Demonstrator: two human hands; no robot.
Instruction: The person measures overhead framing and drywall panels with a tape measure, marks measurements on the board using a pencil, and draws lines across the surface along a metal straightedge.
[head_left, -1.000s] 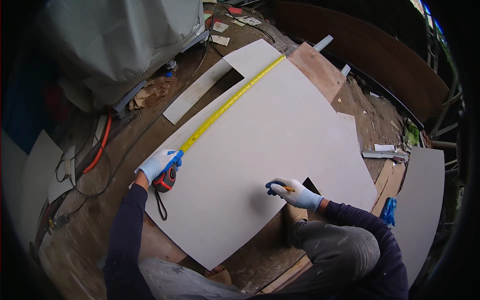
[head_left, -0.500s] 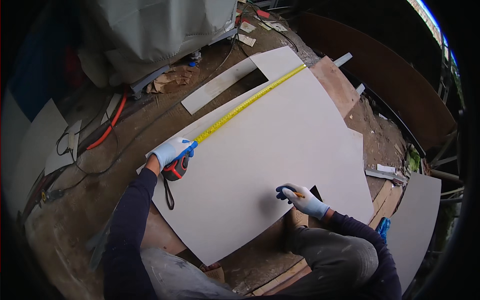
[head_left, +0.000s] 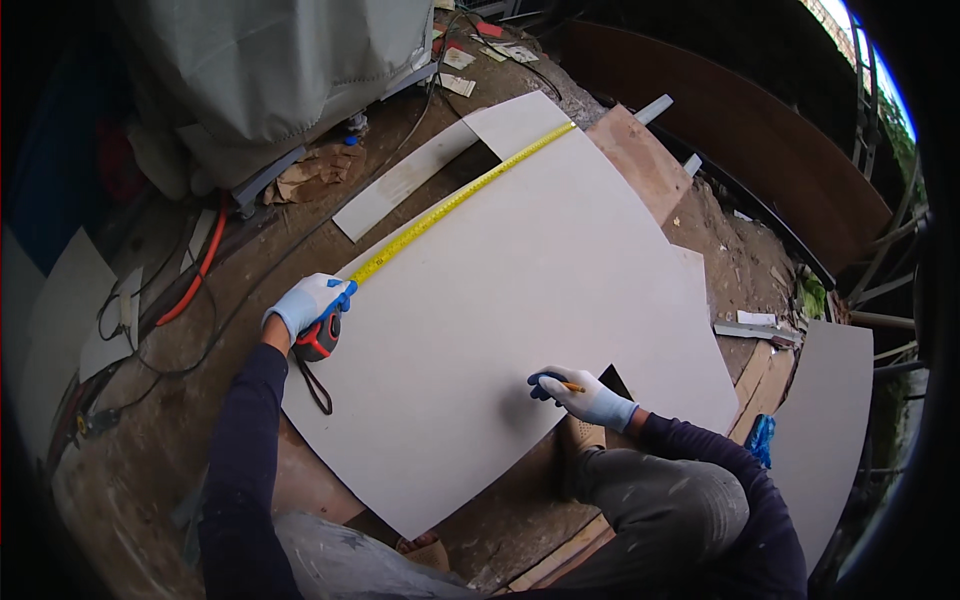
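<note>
Hardly anything differs from half a second ago: the view swings slightly, while the gloved left hand (head_left: 308, 303) and right hand (head_left: 592, 398) keep their places over the pale sheet (head_left: 520, 290), which lies flat in mid-view. Left closes round a dark-and-red tape measure (head_left: 318, 338) at the sheet's left edge; its yellow blade (head_left: 455, 205) runs out to the far edge. Span looks unchanged, so the tape is probably being held steady. Right curls round a yellow pencil (head_left: 573, 387), seemingly clear of the surface, shadow alongside. Blade bears graduations, too small to read. Paper scraps (head_left: 458, 84) near the grey cover (head_left: 290, 70): any print illegible.
</note>
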